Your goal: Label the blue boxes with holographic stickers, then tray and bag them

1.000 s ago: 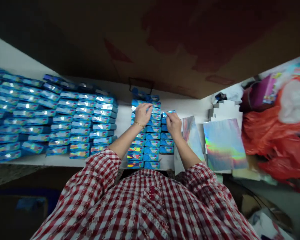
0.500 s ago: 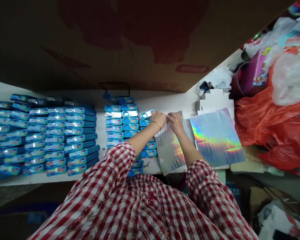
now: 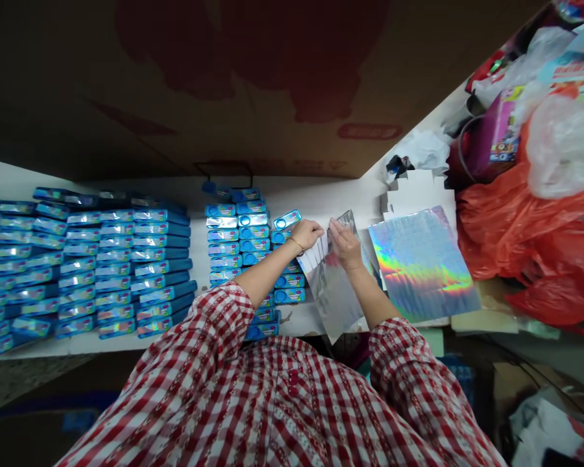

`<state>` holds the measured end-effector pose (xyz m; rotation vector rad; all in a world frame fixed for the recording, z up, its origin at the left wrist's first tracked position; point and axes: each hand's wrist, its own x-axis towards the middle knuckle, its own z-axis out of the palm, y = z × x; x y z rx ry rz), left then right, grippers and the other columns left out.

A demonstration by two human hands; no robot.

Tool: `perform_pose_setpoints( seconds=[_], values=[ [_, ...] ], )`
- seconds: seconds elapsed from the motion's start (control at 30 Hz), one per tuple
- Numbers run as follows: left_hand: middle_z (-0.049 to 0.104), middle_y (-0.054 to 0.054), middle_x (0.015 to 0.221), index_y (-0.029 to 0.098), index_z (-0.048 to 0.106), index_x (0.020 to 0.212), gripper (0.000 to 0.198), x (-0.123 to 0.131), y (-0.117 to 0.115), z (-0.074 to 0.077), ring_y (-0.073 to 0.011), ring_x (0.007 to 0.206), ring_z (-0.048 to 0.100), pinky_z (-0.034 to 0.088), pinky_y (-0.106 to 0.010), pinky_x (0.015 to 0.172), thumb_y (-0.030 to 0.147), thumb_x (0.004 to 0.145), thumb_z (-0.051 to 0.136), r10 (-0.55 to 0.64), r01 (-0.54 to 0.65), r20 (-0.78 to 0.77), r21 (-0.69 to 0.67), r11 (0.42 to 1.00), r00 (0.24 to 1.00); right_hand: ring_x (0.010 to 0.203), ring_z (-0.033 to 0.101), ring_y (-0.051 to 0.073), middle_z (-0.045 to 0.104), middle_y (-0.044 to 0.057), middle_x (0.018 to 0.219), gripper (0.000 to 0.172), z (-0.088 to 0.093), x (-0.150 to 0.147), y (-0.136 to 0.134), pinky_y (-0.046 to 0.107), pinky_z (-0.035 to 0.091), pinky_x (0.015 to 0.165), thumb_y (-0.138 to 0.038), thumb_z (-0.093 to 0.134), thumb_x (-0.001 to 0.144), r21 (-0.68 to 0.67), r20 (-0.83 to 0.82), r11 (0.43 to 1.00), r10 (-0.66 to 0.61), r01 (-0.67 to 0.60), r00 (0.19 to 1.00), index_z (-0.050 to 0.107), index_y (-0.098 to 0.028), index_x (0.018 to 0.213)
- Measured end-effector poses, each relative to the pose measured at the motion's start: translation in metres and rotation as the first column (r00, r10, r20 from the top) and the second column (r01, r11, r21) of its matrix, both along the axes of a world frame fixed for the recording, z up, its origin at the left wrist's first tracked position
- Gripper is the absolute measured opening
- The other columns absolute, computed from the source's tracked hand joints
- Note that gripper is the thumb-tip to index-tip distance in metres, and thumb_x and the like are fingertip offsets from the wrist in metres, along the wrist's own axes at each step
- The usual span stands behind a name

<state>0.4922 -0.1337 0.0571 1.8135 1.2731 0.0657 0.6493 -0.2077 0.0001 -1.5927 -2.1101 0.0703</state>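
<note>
A silver, mirror-like sheet (image 3: 335, 295) lies slanted in front of me, with several white strips (image 3: 314, 257) fanned along its left edge. My left hand (image 3: 305, 236), with a gold bracelet at the wrist, is closed at the top of these strips. Its fingertips seem to pinch the upper edge of the sheet, though the exact contact is too small to see. On the upper part of the sheet, my right hand (image 3: 345, 244) rests with fingers stretched out and side by side. A small gap separates the two hands. Just beyond the left hand, a blue packet (image 3: 287, 219) lies tilted on a stack.
Stacked blue packets (image 3: 158, 259) fill the left side, with more stacks (image 3: 253, 245) beside my left forearm. To the right lies a rainbow-shimmering sheet (image 3: 423, 266) over white card (image 3: 421, 188). Red plastic bags (image 3: 555, 259) crowd the far right; a large cardboard box (image 3: 224, 84) overhangs the back.
My hands, which met at the sheet's top edge, have parted slightly. The left has shifted left and down a little, the right has flattened on the sheet, and more white strips show.
</note>
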Motion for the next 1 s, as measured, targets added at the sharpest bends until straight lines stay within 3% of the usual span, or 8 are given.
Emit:
perform_pose_setpoints(
  seconds=[0.17, 0.33, 0.43, 0.57, 0.7, 0.8, 0.87, 1.0],
  values=[
    [0.072, -0.005, 0.080, 0.013, 0.073, 0.087, 0.022, -0.004, -0.003, -0.005, -0.0159, 0.076, 0.062, 0.043, -0.026, 0.070, 0.022, 0.079, 0.055, 0.063, -0.061, 0.082, -0.024, 0.998, 0.995, 0.121, 0.052, 0.018, 0.060, 0.009, 0.125, 0.036, 0.001, -0.006, -0.003, 0.038, 0.045, 0.103, -0.022, 0.034, 0.094, -0.021, -0.061, 1.000, -0.021, 0.020, 0.998, 0.060, -0.017, 0.119],
    [0.072, -0.006, 0.089, 0.015, 0.073, 0.090, 0.023, -0.004, -0.004, 0.001, -0.0199, 0.087, 0.063, 0.042, -0.032, 0.079, 0.024, 0.081, 0.053, 0.071, -0.070, 0.021, -0.022, 0.997, 0.997, 0.118, 0.054, 0.019, 0.062, 0.010, 0.122, 0.032, 0.012, -0.008, -0.010, 0.037, 0.047, 0.098, -0.024, 0.037, 0.093, -0.029, -0.071, 0.998, -0.057, 0.055, 0.996, 0.065, -0.018, 0.107],
    [0.072, -0.007, 0.092, 0.018, 0.073, 0.089, 0.024, -0.006, -0.006, 0.002, -0.0238, 0.093, 0.061, 0.038, -0.038, 0.086, 0.026, 0.084, 0.050, 0.037, -0.032, -0.050, 0.089, 0.996, 0.998, 0.110, 0.057, 0.021, 0.063, 0.010, 0.119, 0.024, 0.044, -0.008, -0.021, 0.038, 0.047, 0.094, -0.025, 0.044, 0.091, -0.034, 0.020, 0.995, -0.092, 0.093, 0.996, 0.067, -0.018, 0.091],
    [0.070, -0.010, 0.095, 0.020, 0.072, 0.085, 0.026, -0.012, -0.011, -0.006, -0.0269, 0.102, 0.056, 0.033, -0.045, 0.093, 0.025, 0.086, 0.047, -0.014, 0.041, -0.103, 0.267, 0.963, 0.995, 0.097, 0.058, 0.022, 0.065, 0.011, 0.110, 0.019, 0.114, -0.007, -0.034, 0.037, 0.047, 0.084, -0.024, 0.048, 0.088, -0.150, 0.179, 0.984, -0.065, 0.092, 0.982, 0.065, -0.017, 0.083],
    [0.062, -0.009, 0.120, 0.019, 0.068, 0.102, 0.025, -0.024, -0.017, -0.008, -0.0265, 0.117, 0.048, 0.033, -0.043, 0.100, 0.026, 0.083, 0.054, 0.117, -0.152, 0.168, 0.213, 0.965, 0.979, 0.084, 0.059, 0.018, 0.066, 0.008, 0.095, 0.018, 0.158, -0.012, -0.023, 0.031, 0.047, 0.074, -0.027, 0.050, 0.086, -0.273, 0.037, 0.955, -0.108, 0.114, 0.993, 0.064, -0.018, 0.080],
    [0.062, -0.010, 0.120, 0.016, 0.063, 0.112, 0.039, -0.046, -0.023, -0.001, -0.0215, 0.110, 0.055, 0.040, -0.036, 0.094, 0.041, 0.089, 0.043, 0.355, -0.326, 0.514, -0.149, 0.934, 0.781, 0.065, 0.056, 0.013, 0.063, 0.003, 0.076, 0.019, 0.156, -0.026, -0.001, 0.027, 0.046, 0.060, -0.035, 0.057, 0.079, -0.451, -0.270, 0.891, -0.196, 0.056, 0.943, 0.063, -0.018, 0.075],
    [0.066, -0.011, 0.112, 0.015, 0.062, 0.114, 0.051, -0.066, -0.027, 0.006, -0.0186, 0.097, 0.061, 0.046, -0.033, 0.085, 0.050, 0.091, 0.033, 0.521, -0.323, 0.595, -0.413, 0.852, 0.613, 0.054, 0.052, 0.011, 0.060, 0.000, 0.064, 0.025, 0.146, -0.041, 0.014, 0.025, 0.043, 0.051, -0.042, 0.061, 0.072, -0.578, -0.445, 0.815, -0.341, 0.025, 0.828, 0.063, -0.017, 0.073],
    [0.069, -0.009, 0.098, 0.014, 0.062, 0.112, 0.046, -0.113, -0.034, 0.014, -0.0143, 0.085, 0.062, 0.047, -0.027, 0.078, 0.045, 0.078, 0.060, 0.658, -0.374, 0.599, -0.542, 0.753, 0.457, 0.043, 0.047, 0.008, 0.053, -0.004, 0.049, 0.034, 0.125, -0.085, 0.033, 0.020, 0.034, 0.040, -0.047, 0.072, 0.057, -0.708, -0.601, 0.704, -0.558, -0.057, 0.573, 0.061, -0.016, 0.066]
  ],
)
